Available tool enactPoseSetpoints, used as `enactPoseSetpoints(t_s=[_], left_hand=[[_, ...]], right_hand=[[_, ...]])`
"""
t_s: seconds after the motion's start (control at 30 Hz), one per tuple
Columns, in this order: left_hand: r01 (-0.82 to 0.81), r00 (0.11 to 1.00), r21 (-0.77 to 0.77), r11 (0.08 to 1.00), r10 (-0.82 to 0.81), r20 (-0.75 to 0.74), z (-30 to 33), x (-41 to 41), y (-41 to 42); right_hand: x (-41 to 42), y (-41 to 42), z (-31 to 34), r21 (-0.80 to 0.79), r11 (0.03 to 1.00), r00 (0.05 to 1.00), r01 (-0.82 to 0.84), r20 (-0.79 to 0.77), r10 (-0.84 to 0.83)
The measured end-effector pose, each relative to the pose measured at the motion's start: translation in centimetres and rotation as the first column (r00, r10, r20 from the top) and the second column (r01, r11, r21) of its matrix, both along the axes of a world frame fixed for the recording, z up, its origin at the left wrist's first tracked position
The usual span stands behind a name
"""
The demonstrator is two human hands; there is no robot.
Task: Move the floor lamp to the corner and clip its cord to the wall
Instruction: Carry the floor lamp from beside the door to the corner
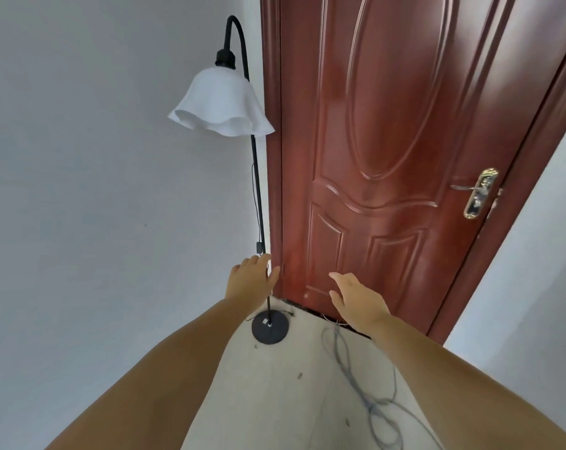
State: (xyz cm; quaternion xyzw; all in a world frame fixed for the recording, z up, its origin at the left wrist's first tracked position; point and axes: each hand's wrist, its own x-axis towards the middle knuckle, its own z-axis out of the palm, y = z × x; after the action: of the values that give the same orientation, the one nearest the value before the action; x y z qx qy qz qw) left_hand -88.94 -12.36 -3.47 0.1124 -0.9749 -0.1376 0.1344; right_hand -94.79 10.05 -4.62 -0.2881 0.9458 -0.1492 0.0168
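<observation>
The floor lamp stands in the corner between the grey wall and the red door frame. It has a white wavy shade point(221, 102), a thin black pole point(258, 196) and a round black base point(270, 328) on the floor. A thin cord with a small switch box point(259, 247) hangs along the pole. A grey cord point(372, 404) lies in loops on the floor. My left hand point(251, 282) is at the lower pole, which runs through the gap between thumb and fingers; the fingers are apart. My right hand point(356, 302) hovers open in front of the door.
A closed red-brown panelled door point(389, 157) with a brass lever handle point(478, 193) fills the right. A plain grey wall point(96, 190) is on the left and a white wall point(535, 271) on the far right. The floor point(275, 401) is pale.
</observation>
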Motion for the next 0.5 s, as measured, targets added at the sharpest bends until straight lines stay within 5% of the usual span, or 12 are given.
enactPoseSetpoints(t_s=[0.5], left_hand=[[-0.241, 0.965, 0.168, 0.956, 0.217, 0.148, -4.4, -26.8, -8.6]], right_hand=[[-29.3, -12.2, -4.9, 0.001, 0.985, 0.979, -0.172, 0.108, 0.171]])
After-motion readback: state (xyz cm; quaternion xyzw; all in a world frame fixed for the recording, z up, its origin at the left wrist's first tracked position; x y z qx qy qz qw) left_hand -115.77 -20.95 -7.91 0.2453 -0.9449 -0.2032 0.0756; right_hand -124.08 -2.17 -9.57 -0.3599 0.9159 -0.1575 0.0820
